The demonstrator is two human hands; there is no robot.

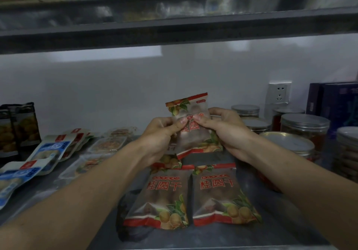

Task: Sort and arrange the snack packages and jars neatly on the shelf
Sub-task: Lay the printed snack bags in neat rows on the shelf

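Both thumbs press the front of one longan packet (193,133), and the other fingers (219,112) curl behind it. Our left hand (162,135) and right hand (224,127) thus pinch it, upright and slightly tilted, above the shelf (275,230).

At six o'clock from it we see a second packet (168,161) peeking out beneath. Nearer us, two flat packets (164,195) lie side by side, touching.

At three o'clock stand clear jars (304,127) with metal lids. Behind them, at two o'clock, are dark blue boxes (337,104) and a wall socket (279,94).

At nine o'clock lie clear trays (108,143), then overlapping blue-and-white pouches (48,150). At the far edge, dark pouches (25,125) stand upright.
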